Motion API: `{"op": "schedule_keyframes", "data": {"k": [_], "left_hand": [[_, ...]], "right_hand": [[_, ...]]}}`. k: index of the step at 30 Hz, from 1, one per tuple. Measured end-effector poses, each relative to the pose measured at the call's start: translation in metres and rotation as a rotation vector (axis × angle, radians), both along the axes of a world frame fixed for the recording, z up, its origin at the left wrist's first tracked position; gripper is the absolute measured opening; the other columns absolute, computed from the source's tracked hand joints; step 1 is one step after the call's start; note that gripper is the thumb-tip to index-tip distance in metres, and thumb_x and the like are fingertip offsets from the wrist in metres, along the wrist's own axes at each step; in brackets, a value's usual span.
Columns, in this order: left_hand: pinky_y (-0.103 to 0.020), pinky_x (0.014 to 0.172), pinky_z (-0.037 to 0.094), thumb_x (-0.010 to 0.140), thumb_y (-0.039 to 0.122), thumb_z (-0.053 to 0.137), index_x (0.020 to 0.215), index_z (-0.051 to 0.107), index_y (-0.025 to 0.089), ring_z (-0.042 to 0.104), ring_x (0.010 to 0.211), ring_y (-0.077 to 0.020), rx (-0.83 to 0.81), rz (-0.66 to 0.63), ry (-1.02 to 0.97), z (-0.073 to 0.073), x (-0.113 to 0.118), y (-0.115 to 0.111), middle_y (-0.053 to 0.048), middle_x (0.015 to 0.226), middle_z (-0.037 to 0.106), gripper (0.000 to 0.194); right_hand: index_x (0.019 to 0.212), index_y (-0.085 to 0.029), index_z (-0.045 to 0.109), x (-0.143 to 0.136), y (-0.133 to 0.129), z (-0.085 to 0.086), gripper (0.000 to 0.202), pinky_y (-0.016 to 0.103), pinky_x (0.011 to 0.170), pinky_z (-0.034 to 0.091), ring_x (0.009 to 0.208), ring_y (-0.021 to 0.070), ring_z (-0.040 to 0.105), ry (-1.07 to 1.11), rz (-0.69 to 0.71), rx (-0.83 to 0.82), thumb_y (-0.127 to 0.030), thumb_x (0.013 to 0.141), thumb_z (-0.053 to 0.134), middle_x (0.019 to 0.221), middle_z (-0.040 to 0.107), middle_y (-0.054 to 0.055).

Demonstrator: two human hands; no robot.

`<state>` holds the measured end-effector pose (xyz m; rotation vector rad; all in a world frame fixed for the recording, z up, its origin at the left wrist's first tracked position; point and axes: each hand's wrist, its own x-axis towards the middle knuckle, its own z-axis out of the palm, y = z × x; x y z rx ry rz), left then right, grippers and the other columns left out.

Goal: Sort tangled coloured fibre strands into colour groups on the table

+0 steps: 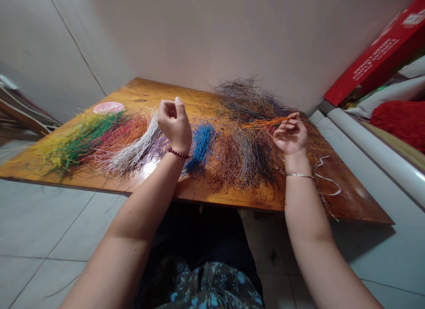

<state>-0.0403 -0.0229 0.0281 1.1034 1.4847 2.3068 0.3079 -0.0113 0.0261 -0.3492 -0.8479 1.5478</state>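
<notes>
My left hand is closed above the table, its fingers curled beside the white strands; what it holds, if anything, is hidden. In my right hand a thin bunch of orange strands is pinched, pointing left. Below it lie brown and grey strands, and behind it a dark tangled pile. Between my hands sits a blue bunch. Green strands, with yellow ones around them, and red and orange strands spread at the left.
The wooden table stands against a pale wall. A pink-and-white round item lies at its back left. White string curls on the right. Beyond the right edge are a red box and red material.
</notes>
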Motion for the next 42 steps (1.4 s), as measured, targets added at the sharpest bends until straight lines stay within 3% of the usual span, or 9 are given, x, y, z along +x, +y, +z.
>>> {"op": "schedule_keyframes", "data": {"k": [7, 12, 16, 23, 32, 38, 42], "left_hand": [[-0.029, 0.076, 0.047, 0.097, 0.048, 0.054, 0.075, 0.041, 0.023, 0.053, 0.079, -0.0158, 0.035, 0.13, -0.025, 0.009, 0.003, -0.011, 0.0, 0.076, 0.046, 0.036], [-0.032, 0.082, 0.049, 0.103, 0.044, 0.041, 0.082, 0.038, 0.024, 0.055, 0.092, -0.0178, 0.062, 0.131, -0.079, 0.014, 0.003, -0.018, -0.003, 0.085, 0.047, 0.029], [-0.031, 0.081, 0.05, 0.101, 0.043, 0.045, 0.08, 0.035, 0.024, 0.055, 0.092, -0.0173, 0.071, 0.213, -0.091, 0.017, 0.002, -0.019, -0.003, 0.086, 0.047, 0.03], [-0.03, 0.076, 0.049, 0.099, 0.04, 0.048, 0.076, 0.035, 0.023, 0.053, 0.083, -0.0164, 0.06, 0.181, -0.041, 0.014, 0.001, -0.016, -0.001, 0.078, 0.044, 0.032], [-0.029, 0.075, 0.047, 0.099, 0.038, 0.049, 0.075, 0.037, 0.023, 0.051, 0.077, -0.0157, 0.06, 0.245, 0.029, 0.013, 0.001, -0.015, 0.0, 0.075, 0.044, 0.031], [-0.032, 0.076, 0.047, 0.099, 0.038, 0.045, 0.078, 0.04, 0.024, 0.052, 0.082, -0.0182, -0.008, 0.206, 0.199, 0.006, -0.01, -0.009, -0.003, 0.082, 0.05, 0.026], [-0.035, 0.084, 0.047, 0.099, 0.034, 0.043, 0.081, 0.042, 0.024, 0.052, 0.089, -0.02, -0.007, 0.259, 0.199, 0.004, -0.011, -0.008, -0.005, 0.088, 0.051, 0.021]], "right_hand": [[0.082, -0.031, 0.067, -0.001, 0.0, 0.0, 0.01, 0.014, 0.054, 0.054, 0.054, 0.0004, 0.064, 0.007, 0.003, 0.0, -0.023, 0.088, 0.069, 0.064, 0.066, -0.016], [0.082, -0.031, 0.067, 0.002, 0.003, -0.001, 0.01, 0.016, 0.053, 0.055, 0.055, 0.0023, 0.066, 0.011, 0.02, 0.022, -0.024, 0.09, 0.069, 0.065, 0.067, -0.014], [0.082, -0.031, 0.067, 0.002, 0.003, -0.002, 0.011, 0.016, 0.054, 0.055, 0.055, 0.0017, 0.066, 0.022, 0.024, 0.018, -0.024, 0.089, 0.069, 0.065, 0.067, -0.015], [0.081, -0.032, 0.066, 0.002, 0.003, -0.002, 0.01, 0.014, 0.055, 0.054, 0.054, -0.0002, 0.065, 0.013, 0.015, -0.005, -0.026, 0.089, 0.069, 0.065, 0.066, -0.016], [0.081, -0.03, 0.066, 0.001, 0.002, 0.0, 0.011, 0.012, 0.055, 0.052, 0.053, -0.001, 0.063, 0.025, 0.008, -0.023, -0.024, 0.089, 0.069, 0.063, 0.066, -0.016], [0.079, -0.029, 0.067, -0.001, 0.001, 0.002, 0.013, 0.014, 0.051, 0.051, 0.049, 0.0021, 0.061, 0.032, -0.047, -0.114, -0.028, 0.092, 0.065, 0.061, 0.066, -0.013], [0.079, -0.029, 0.067, 0.0, 0.002, 0.002, 0.015, 0.016, 0.049, 0.052, 0.048, 0.0041, 0.061, 0.025, -0.08, -0.127, -0.029, 0.093, 0.063, 0.061, 0.065, -0.012]]}}
